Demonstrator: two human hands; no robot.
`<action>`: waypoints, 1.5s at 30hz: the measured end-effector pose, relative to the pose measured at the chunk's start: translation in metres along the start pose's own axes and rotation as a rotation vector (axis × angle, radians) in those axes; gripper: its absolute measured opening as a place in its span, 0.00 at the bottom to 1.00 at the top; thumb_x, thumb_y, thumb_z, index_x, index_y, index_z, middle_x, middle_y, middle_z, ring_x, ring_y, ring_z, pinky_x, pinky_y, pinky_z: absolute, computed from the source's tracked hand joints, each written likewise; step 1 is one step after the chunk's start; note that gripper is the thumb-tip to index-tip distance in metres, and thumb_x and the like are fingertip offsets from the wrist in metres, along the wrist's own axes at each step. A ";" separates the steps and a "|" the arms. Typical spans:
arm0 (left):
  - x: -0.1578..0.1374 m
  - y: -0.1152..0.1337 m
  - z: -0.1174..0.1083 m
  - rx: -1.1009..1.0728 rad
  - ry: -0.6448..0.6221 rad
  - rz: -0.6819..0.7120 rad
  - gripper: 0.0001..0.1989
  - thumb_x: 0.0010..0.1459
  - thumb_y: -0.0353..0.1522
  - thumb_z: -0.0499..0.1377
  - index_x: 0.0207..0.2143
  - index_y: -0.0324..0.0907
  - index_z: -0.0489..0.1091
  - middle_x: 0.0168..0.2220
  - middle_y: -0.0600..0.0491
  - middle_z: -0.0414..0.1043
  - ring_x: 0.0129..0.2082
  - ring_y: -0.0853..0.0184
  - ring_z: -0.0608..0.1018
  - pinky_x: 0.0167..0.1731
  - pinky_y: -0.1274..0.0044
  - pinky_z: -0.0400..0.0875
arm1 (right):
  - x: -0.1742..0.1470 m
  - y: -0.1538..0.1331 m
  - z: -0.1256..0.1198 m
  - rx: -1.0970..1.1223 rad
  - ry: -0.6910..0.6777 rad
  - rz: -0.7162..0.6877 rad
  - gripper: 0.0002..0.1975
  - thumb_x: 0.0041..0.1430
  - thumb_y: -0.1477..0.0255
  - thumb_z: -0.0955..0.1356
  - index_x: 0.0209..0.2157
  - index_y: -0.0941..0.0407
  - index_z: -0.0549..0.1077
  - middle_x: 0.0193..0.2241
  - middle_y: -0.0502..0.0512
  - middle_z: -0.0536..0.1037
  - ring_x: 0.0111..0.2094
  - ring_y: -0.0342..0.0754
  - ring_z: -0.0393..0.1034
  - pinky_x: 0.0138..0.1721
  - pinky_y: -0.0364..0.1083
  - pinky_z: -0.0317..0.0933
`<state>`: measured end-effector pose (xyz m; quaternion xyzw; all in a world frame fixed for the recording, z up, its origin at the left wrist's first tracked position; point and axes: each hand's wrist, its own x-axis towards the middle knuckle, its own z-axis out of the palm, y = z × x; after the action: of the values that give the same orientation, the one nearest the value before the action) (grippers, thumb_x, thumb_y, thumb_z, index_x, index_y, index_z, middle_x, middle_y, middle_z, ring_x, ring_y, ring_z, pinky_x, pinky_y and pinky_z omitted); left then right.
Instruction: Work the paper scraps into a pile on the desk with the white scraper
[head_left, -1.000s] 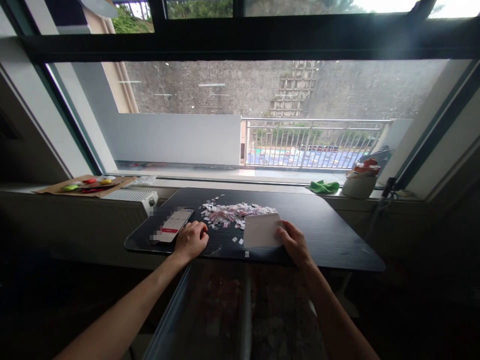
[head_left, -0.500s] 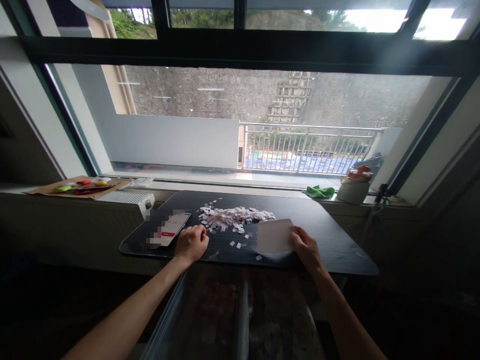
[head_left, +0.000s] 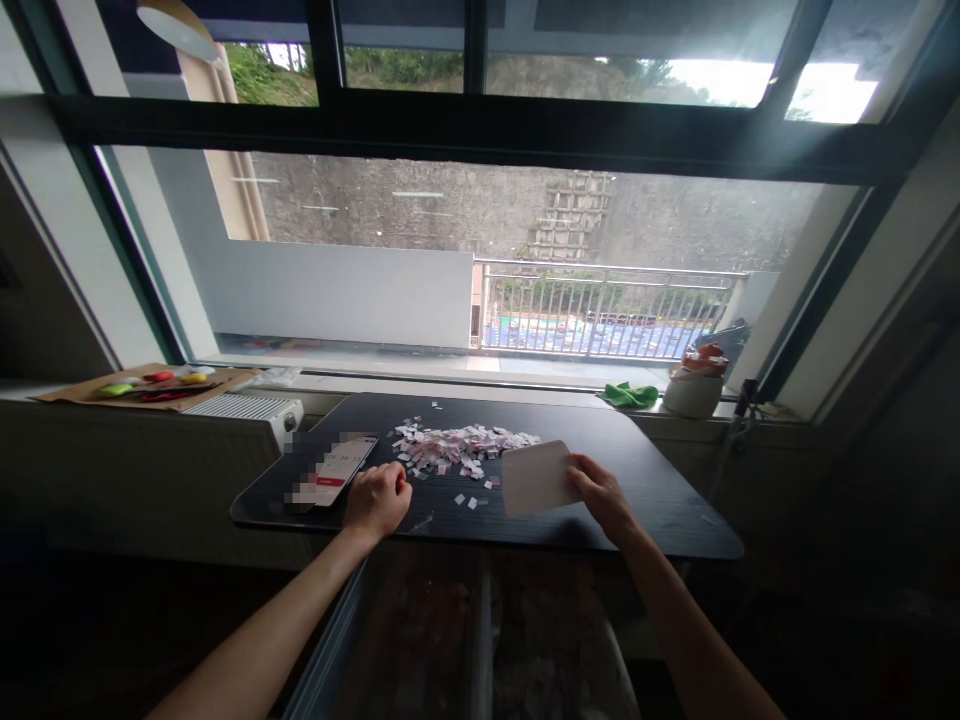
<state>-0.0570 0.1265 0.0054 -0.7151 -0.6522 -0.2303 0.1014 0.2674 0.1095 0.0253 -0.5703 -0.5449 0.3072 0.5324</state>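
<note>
A phone lies just left of your left hand, its fingers curled together on the dark table. Beyond it, to the right, spreads a pile of paper bits. A white card juts left from your right hand, clamped on its edge.

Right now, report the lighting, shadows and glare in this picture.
Head view: the bright window backlights the table, glare hazing the upper right; head view: both lower corners sink near black; head view: a dark shadow lies on the table below the card in the right hand.
</note>
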 end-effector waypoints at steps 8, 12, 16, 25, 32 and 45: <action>-0.001 0.002 -0.002 0.001 -0.009 -0.007 0.07 0.51 0.29 0.48 0.25 0.42 0.64 0.27 0.51 0.72 0.31 0.62 0.73 0.34 0.72 0.60 | 0.007 -0.004 0.062 0.014 -0.070 -0.160 0.17 0.50 0.63 0.62 0.40 0.58 0.70 0.32 0.54 0.75 0.33 0.47 0.69 0.35 0.45 0.63; -0.001 0.002 -0.002 -0.013 -0.008 -0.014 0.07 0.51 0.28 0.48 0.25 0.42 0.65 0.27 0.51 0.72 0.31 0.62 0.73 0.34 0.72 0.60 | 0.004 -0.008 0.061 -0.083 -0.096 -0.158 0.16 0.50 0.65 0.62 0.39 0.56 0.71 0.31 0.52 0.75 0.32 0.47 0.68 0.34 0.45 0.62; -0.001 0.003 -0.002 -0.011 -0.003 -0.010 0.07 0.51 0.28 0.49 0.26 0.42 0.65 0.27 0.51 0.72 0.32 0.62 0.73 0.35 0.72 0.60 | -0.002 -0.013 0.037 -0.157 -0.102 -0.150 0.15 0.51 0.65 0.62 0.37 0.56 0.72 0.30 0.52 0.76 0.32 0.48 0.69 0.33 0.46 0.61; -0.001 0.003 0.000 0.000 0.002 -0.007 0.07 0.51 0.28 0.49 0.26 0.42 0.65 0.27 0.51 0.72 0.31 0.62 0.73 0.34 0.72 0.60 | -0.004 -0.008 0.045 -0.164 -0.019 -0.149 0.16 0.50 0.65 0.61 0.38 0.57 0.72 0.31 0.54 0.76 0.33 0.49 0.69 0.35 0.46 0.62; -0.001 0.003 -0.001 0.008 -0.001 -0.013 0.07 0.52 0.29 0.48 0.26 0.42 0.65 0.27 0.51 0.72 0.32 0.62 0.73 0.34 0.72 0.60 | -0.019 -0.017 0.031 -0.177 -0.011 -0.107 0.15 0.49 0.66 0.61 0.37 0.57 0.72 0.31 0.54 0.77 0.33 0.49 0.69 0.34 0.46 0.61; -0.002 0.003 0.001 0.006 0.003 -0.014 0.06 0.52 0.29 0.49 0.26 0.43 0.64 0.27 0.51 0.73 0.31 0.62 0.73 0.34 0.71 0.59 | -0.023 -0.011 0.002 -0.235 0.088 0.009 0.16 0.47 0.65 0.62 0.35 0.57 0.73 0.29 0.54 0.78 0.30 0.50 0.70 0.29 0.45 0.61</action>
<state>-0.0543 0.1247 0.0041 -0.7098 -0.6577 -0.2302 0.1029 0.2573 0.0866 0.0303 -0.6440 -0.5507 0.2182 0.4842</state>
